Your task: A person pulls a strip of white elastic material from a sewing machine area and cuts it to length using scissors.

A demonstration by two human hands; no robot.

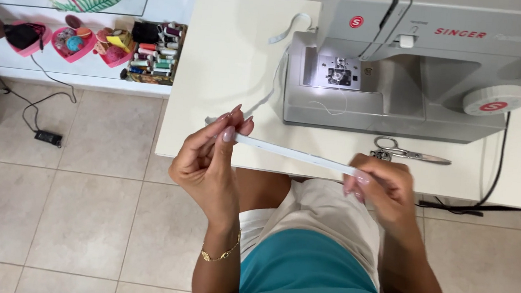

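Right at the front edge of the white sewing table [230, 67], both hands are up holding a narrow strip of white elastic or ribbon [298, 154] stretched out flat between them. Left hand [208, 164] has its fingertips pinched closed on one end, thumb against the first two fingers, wrist with a thin gold chain bracelet [219, 255] on it. Right hand [381, 187] is curled shut around the other end, fingers folded over so I can't see exactly where the strip stops. It's pulled taut and slightly slanted, lower on the right, hanging in the air just in front of the table and above the lap, not touching anything. Looks to me like it's held tight like that to keep it straight and untwisted

Behind it sits a grey sewing machine [408, 71] with its needle light on, and another bit of white tape [288, 28] trails off its left side. Silver scissors [409, 154] lie just in front of the machine, close to the right hand so easy to grab. Off left on a low white shelf [57, 73] there's a rack of coloured thread spools [155, 53] and pink heart-shaped dishes [73, 42]
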